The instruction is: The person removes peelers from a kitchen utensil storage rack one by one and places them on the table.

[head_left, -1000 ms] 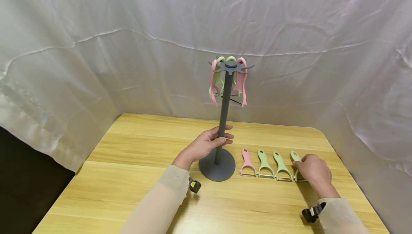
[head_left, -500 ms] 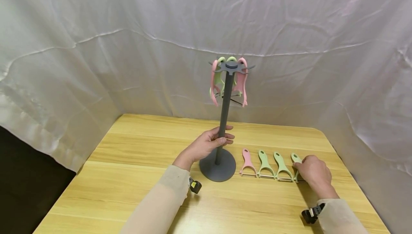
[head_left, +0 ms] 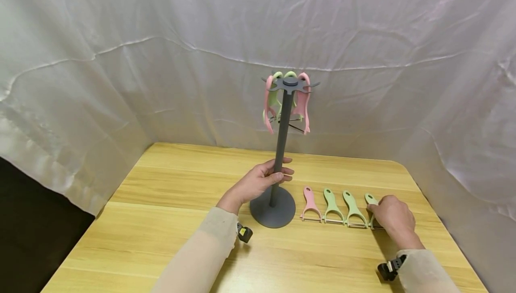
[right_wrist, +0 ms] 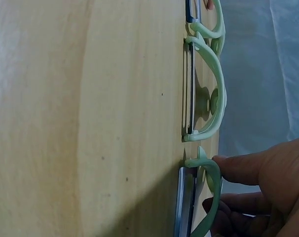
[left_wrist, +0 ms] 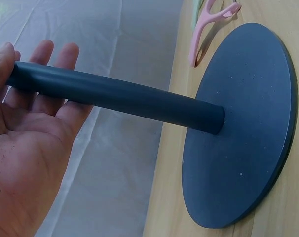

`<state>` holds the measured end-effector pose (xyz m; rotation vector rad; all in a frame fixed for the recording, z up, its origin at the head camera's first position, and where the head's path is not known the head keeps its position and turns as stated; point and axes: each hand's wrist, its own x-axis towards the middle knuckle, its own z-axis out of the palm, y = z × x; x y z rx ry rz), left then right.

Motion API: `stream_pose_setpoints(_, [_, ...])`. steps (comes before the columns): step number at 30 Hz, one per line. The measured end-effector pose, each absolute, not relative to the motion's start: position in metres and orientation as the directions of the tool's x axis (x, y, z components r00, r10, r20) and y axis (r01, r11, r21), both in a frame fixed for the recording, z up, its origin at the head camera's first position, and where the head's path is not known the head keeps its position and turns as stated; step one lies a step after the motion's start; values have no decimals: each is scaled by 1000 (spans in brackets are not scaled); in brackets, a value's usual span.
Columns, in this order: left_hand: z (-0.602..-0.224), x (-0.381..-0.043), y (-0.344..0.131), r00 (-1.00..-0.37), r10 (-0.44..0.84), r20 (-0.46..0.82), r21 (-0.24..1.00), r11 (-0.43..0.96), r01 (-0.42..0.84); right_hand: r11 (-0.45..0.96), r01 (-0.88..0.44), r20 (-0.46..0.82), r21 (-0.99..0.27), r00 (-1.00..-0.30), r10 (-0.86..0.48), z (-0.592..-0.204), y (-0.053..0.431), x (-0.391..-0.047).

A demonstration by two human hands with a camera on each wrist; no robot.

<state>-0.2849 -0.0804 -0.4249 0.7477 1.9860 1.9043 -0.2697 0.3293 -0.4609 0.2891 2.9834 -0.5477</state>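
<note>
My left hand (head_left: 255, 183) holds the pole of a dark grey stand (head_left: 284, 127) a little above its round base (left_wrist: 243, 148). In the left wrist view the thumb lies on one side of the pole, the fingers on the other. On the table, my right hand (head_left: 392, 217) pinches the handle of the rightmost green peeler (head_left: 371, 199) and hides part of it. Left of it lie two more green peelers (head_left: 353, 208) and a pink peeler (head_left: 310, 203), all with handles pointing away. Pink and green peelers (head_left: 303, 100) hang from the hooks on the stand's top.
The wooden table (head_left: 161, 239) has its back edge close to a pale hanging cloth (head_left: 201, 100), which also runs along both sides. Each wrist carries a small black camera (head_left: 244, 233). The peelers on the table lie side by side in a row.
Almost nothing differs. My right hand has shifted very slightly toward me at the rightmost green peeler; the left hand stays on the stand's pole.
</note>
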Motion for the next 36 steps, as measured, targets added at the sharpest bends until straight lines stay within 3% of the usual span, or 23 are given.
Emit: stream_pose_setpoints(36, [-427, -286, -80, -831, 538, 143, 986, -6, 165, 917, 171, -40, -360, -985, 168, -458, 329, -272])
